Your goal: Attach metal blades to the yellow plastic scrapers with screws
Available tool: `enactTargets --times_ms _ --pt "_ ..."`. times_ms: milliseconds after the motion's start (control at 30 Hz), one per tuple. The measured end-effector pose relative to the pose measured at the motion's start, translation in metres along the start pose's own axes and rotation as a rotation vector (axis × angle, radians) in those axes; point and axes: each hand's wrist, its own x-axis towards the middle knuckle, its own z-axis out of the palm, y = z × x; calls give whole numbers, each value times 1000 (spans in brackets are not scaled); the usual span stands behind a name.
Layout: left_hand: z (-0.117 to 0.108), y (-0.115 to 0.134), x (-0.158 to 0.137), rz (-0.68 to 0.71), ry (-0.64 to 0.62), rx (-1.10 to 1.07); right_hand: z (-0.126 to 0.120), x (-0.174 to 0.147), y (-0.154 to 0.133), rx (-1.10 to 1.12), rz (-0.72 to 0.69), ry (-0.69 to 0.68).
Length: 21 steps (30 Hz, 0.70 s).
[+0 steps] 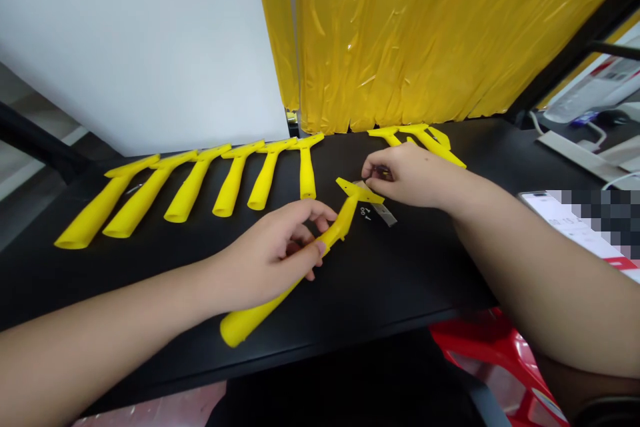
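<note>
My left hand (275, 257) is wrapped round the middle of a yellow scraper handle (345, 220), its wide head tilted up and away from me. Beside that head, my right hand (405, 173) has its fingertips curled together in a pinch; whatever they hold is too hidden to make out. A flat metal plate (385, 214) lies on the black table under and behind the head. Several tiny screws (365, 212) sit on the table just by the plate.
A row of similar yellow scraper handles (233, 180) lies along the back left of the black table (400, 280). More yellow handles (435, 145) lie behind my right hand. A phone (560, 220) rests at the right. Yellow plastic sheeting (400, 33) and a white panel (150, 40) stand behind.
</note>
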Motion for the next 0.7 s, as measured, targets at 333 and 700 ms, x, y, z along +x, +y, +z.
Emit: enactTargets --times_ms 333,700 --pt "-2 -16 7 -26 18 14 13 12 18 -127 24 -58" --pt "-1 -9 2 148 30 544 25 15 17 -162 46 -64"
